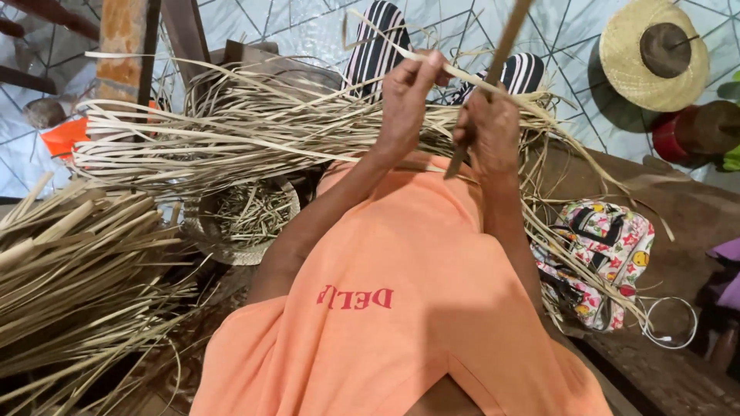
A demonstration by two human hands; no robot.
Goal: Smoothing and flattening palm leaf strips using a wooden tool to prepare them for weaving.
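Both hands are raised in front of the chest, over a wide sheaf of pale, flat straw strips that lies across the lap. The left hand is closed, and its thumb and fingers pinch one long, thin, cream-coloured strip which runs from the fist to the right, toward the other hand. The right hand is closed around a slim brown stick-like tool; the upper part goes up and out of the view, and a dark pointed end comes out below the fist. It may be a knife blade, but the view is too poor to be sure. The pinched strip meets this tool just above the right hand.

The strips in the sheaf are dry, matt and ribbon-like, many of them curling at the ends. A second heap of broader, stiffer tan strips lies at the lower left. Between the two heaps stands a small round woven basket with short straw scraps inside. At the right side lies a soft fabric bag with a bright flower print, and near it a thin white cable makes a loop. A round woven straw hat with a brown crown rests on the light tiled floor. Two feet in black-and-white striped socks show behind the hands.
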